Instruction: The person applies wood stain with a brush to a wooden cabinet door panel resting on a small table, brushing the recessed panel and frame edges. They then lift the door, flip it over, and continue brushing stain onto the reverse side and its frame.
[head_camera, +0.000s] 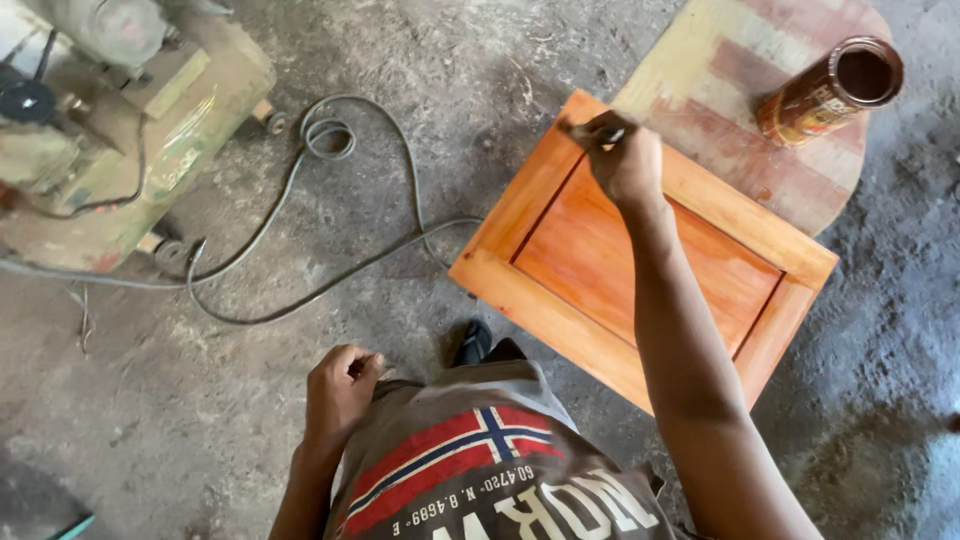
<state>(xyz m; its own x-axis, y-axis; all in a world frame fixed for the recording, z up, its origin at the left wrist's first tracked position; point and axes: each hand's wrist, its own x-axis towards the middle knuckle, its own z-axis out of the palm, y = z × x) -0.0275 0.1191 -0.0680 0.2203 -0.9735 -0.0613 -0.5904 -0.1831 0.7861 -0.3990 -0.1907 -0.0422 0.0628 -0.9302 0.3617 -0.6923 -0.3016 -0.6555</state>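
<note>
While right hand (625, 160) grips brush (590, 130) over panel (640, 260), left hand (340, 385) fisted; can (830, 90) near.

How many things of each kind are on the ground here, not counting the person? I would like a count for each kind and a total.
Orange wooden panel: 1
Paint-stained board: 1
Open brown can: 1
Brush, held by the right hand: 1
Old green machine: 1
Grey cable: 1
Total: 6
</note>
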